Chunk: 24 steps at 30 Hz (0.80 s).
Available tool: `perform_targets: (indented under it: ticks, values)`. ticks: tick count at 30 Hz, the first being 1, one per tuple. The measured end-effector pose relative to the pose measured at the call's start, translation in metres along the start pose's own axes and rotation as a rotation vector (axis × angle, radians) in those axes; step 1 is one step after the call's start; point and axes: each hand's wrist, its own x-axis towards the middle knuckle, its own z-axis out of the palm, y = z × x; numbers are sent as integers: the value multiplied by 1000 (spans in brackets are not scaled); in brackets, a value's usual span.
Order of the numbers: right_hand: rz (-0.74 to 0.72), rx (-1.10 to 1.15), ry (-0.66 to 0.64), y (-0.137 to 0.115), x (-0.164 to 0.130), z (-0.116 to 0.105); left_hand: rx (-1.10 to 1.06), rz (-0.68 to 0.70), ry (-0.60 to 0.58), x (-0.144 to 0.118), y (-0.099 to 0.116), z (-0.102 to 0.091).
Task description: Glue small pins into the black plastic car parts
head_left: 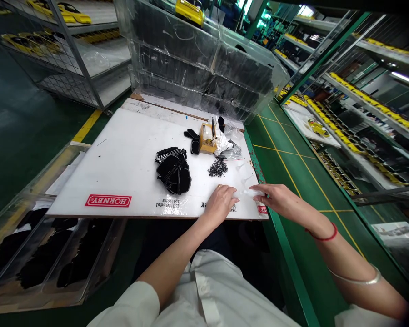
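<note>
My left hand point(222, 201) and my right hand point(276, 198) meet at the near right edge of the white board point(122, 163). Together they hold a small clear plastic piece point(249, 193) between their fingertips. A second clear piece point(247, 180) lies on the board just beyond them. Farther in sits a heap of small black screws point(218, 167). A pile of glossy black plastic parts point(174, 173) rests near the board's middle.
An orange box point(206, 138) and crumpled clear bags point(229, 144) stand at the board's far side, in front of a large clear bin point(204, 59). Clear trays of black parts point(44, 259) lie low at left. Racks of yellow model cars point(361, 118) line the right aisle.
</note>
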Motion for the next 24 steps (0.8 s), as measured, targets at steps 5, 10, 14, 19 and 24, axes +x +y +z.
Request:
perform_targets:
  ticks: [5,10,14,19,24]
  values:
    - [-3,-6,-5,0,0,-1,-6,2,-2,1,0,-1]
    - [5,16,-12,-3,1,-3,-10,-1,2,0,0,-1]
    - [12,18,-16,-4,0,-5,-15,-1,2,0,0,0]
    - [0,33,2,-2,0,-3,-24,-3,-1,1,0,-1]
    - [5,11,-8,0,0,-2,-22,-7,-7,1,0,-1]
